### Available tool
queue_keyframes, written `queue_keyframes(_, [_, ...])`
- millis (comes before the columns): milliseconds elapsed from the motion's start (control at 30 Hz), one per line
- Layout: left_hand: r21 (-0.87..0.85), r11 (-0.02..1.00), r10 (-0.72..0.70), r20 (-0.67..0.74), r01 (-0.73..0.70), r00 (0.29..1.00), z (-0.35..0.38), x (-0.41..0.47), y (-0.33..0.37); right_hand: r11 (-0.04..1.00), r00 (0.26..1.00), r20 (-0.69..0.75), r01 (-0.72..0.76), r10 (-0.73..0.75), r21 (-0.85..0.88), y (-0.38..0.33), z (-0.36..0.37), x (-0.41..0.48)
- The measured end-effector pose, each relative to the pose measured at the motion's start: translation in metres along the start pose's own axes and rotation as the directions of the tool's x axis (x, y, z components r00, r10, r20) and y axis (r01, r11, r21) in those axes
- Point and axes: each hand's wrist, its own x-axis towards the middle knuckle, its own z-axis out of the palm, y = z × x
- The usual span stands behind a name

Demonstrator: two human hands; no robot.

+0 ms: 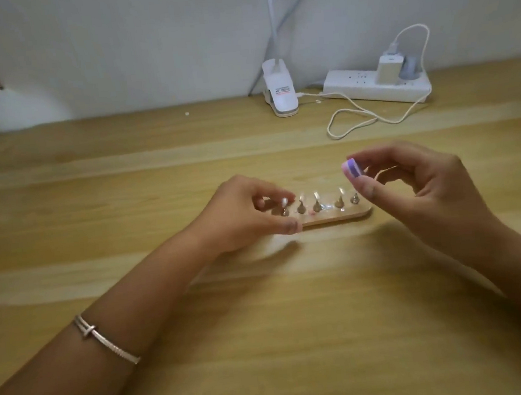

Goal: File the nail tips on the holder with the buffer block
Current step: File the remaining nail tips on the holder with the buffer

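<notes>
A thin silver bracelet (107, 339) is worn on the left arm. The left end of the holder (334, 217) is pinched by the left hand (248, 211), with the thumb at the front edge. The holder is a long, flat wooden strip laid on the counter (265, 324). Small metal pegs (316, 206) are stood along it in a row, topped with clear nail tips (316, 196). The buffer block (352, 168), striped purple, pink and white, is gripped between the thumb and fingertips of the right hand (417, 188), above the holder's right end.

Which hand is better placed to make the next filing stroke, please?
Probably the right hand: it pinches the buffer block near the right end of the holder, while the left hand is occupied pinching the leftmost nail tip.
</notes>
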Motion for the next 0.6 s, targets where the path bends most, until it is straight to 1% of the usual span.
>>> queue_keyframes(100, [-0.132, 0.991, -0.020, 0.006, 0.021, 1.000, -0.004, 0.000, -0.005, 0.999, 0.998, -0.048, 0.046, -0.046, -0.010, 0.004, 0.003, -0.006])
queue_keyframes(167, [-0.178, 0.984, -0.007, -0.039, 0.000, 0.999, -0.002, 0.000, -0.006, 0.997, 0.995, -0.069, 0.071, -0.071, -0.003, 0.004, 0.005, -0.009])
queue_keyframes(233, [-0.172, 0.984, 0.030, -0.108, -0.048, 0.994, 0.004, -0.002, -0.007, 0.997, 0.993, -0.081, 0.080, -0.080, 0.004, 0.004, 0.007, -0.012])
queue_keyframes(267, [-0.134, 0.987, 0.066, -0.150, -0.087, 0.987, 0.008, -0.004, -0.007, 0.996, 0.993, -0.086, 0.087, -0.087, 0.000, 0.005, 0.009, -0.014])
queue_keyframes(300, [-0.042, 0.989, 0.131, -0.198, -0.142, 0.971, 0.011, -0.006, -0.008, 0.995, 0.991, -0.086, 0.102, -0.103, -0.016, 0.006, 0.009, -0.016])
queue_keyframes(333, [0.108, 0.973, 0.227, -0.246, -0.206, 0.942, 0.013, -0.009, -0.008, 0.991, 0.989, -0.077, 0.125, -0.129, -0.046, 0.007, 0.010, -0.018])
queue_keyframes(367, [0.280, 0.922, 0.343, -0.278, -0.266, 0.897, 0.015, -0.011, -0.008, 0.985, 0.986, -0.057, 0.152, -0.157, -0.086, 0.009, 0.010, -0.019])
queue_keyframes(400, [0.412, 0.859, 0.442, -0.295, -0.304, 0.847, 0.017, -0.014, -0.007, 0.976, 0.982, -0.032, 0.179, -0.184, -0.128, 0.011, 0.011, -0.021])
queue_keyframes(433, [0.472, 0.819, 0.500, -0.308, -0.326, 0.810, 0.019, -0.017, -0.006, 0.965, 0.978, -0.007, 0.205, -0.208, -0.161, 0.013, 0.011, -0.022])
queue_keyframes(467, [0.466, 0.818, 0.514, -0.326, -0.338, 0.794, 0.022, -0.021, -0.003, 0.956, 0.974, 0.012, 0.226, -0.228, -0.184, 0.015, 0.012, -0.023])
queue_keyframes(500, [0.406, 0.844, 0.495, -0.337, -0.351, 0.800, 0.026, -0.025, 0.000, 0.948, 0.969, 0.024, 0.247, -0.247, -0.201, 0.016, 0.012, -0.023])
queue_keyframes(600, [0.130, 0.923, 0.384, -0.311, -0.362, 0.869, 0.034, -0.035, 0.006, 0.915, 0.947, 0.050, 0.320, -0.318, -0.247, 0.015, 0.015, -0.025])
